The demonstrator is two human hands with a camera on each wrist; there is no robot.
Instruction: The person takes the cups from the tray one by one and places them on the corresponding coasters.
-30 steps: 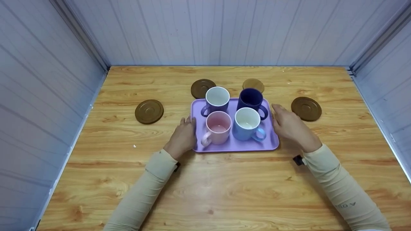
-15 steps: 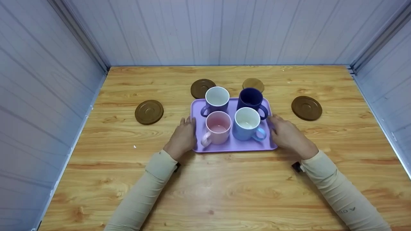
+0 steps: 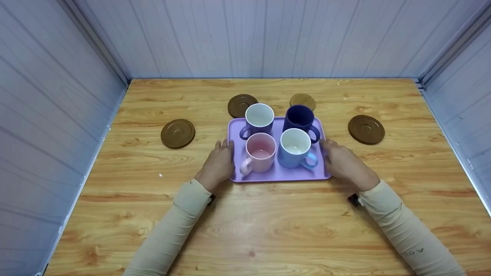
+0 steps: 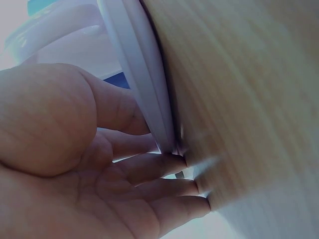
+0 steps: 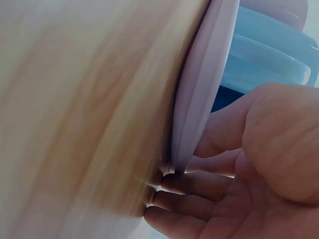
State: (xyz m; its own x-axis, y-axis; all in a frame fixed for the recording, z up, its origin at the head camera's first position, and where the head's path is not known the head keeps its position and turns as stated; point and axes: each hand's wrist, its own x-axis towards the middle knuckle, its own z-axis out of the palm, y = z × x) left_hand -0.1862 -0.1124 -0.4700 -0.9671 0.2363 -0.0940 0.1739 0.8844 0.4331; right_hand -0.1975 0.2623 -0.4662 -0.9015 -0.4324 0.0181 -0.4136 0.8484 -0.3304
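Note:
A lilac tray lies on the wooden table, bearing several upright mugs. At its back stand a dark mug with a white inside and a navy mug; in front are a pink mug and a light blue mug. My left hand holds the tray's left edge, thumb over the rim and fingertips low against the table in the left wrist view. On the opposite edge, my right hand grips the same way, its thumb inside the rim.
Dark brown round coasters lie at the left, behind the tray and at the right. A lighter wooden coaster sits behind the navy mug. Pale panel walls enclose the table at the back and sides.
My right hand has come in from beside the tray to its right edge and taken hold there. The left hand, tray and mugs look unmoved.

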